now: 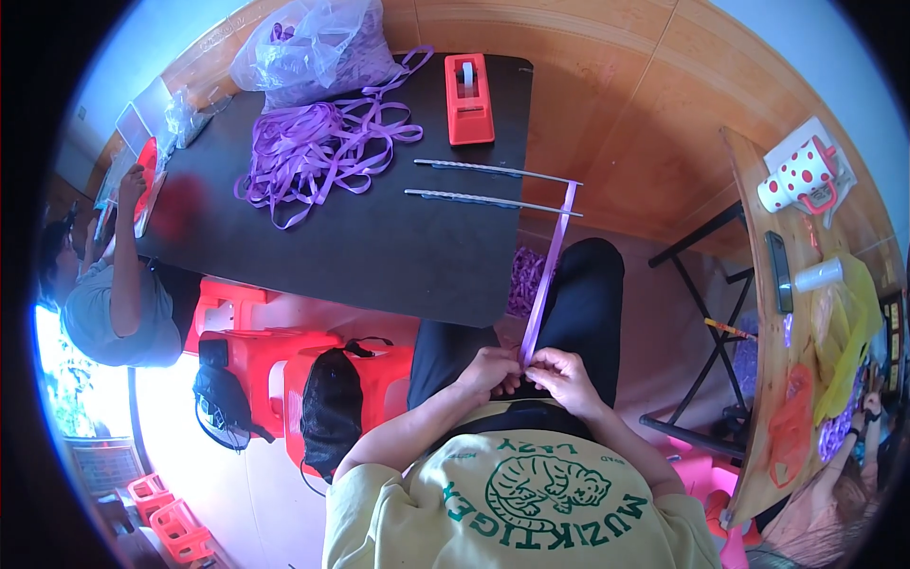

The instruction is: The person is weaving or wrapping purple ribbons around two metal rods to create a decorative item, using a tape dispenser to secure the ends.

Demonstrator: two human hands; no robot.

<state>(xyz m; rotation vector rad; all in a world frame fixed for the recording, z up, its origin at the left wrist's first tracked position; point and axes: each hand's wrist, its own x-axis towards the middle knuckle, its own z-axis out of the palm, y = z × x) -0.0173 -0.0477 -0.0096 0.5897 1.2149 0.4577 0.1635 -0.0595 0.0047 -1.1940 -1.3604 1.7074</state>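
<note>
A purple ribbon (545,275) stretches from the tips of two thin metal rods (498,170) down to my lap. The rods lie across the dark table (370,251) and jut past its right edge. My left hand (491,371) and my right hand (561,376) sit close together at my waist, each with fingers pinched on the ribbon's lower end. What exactly lies between the fingertips is hidden. On the table a loose heap of purple ribbon (308,156) spreads out left of the rods.
A red tape dispenser (470,119) and a plastic bag of ribbon (322,52) stand at the table's back. Red stools (284,379) carry black bags at left. One person (128,303) is at left, another's hand (872,403) at right beside a wooden table (773,417).
</note>
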